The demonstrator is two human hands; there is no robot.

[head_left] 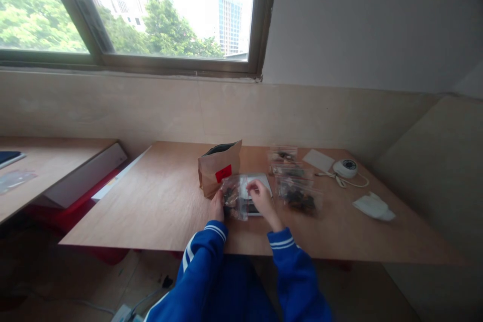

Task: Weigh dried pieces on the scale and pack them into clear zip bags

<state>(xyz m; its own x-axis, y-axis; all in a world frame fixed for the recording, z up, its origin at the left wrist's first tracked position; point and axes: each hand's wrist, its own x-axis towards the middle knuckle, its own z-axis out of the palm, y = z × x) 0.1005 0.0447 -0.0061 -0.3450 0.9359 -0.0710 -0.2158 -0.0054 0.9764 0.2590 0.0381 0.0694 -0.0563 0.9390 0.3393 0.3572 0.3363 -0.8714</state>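
Note:
A clear zip-lock bag (234, 201) with dark, lumpy dried pieces in it lies sideways between my hands, its zip edge to the right. My left hand (217, 207) is closed around its left end. At the zip edge, the bent fingers of my right hand (260, 196) pinch the plastic. Beneath the bag and my right hand is a flat silver-white device (265, 181) like a small scale, partly covered. Just behind my left hand stands a brown paper pouch (211, 173) with a red label, its top gaping.
Right of the device, several filled zip-lock bags (300, 200) lie in a row. Farther right are a white card (318, 160), a white dome camera (344, 168) with its cable, and a crumpled white tissue (373, 207). Another table (75, 153) stands left, across a gap.

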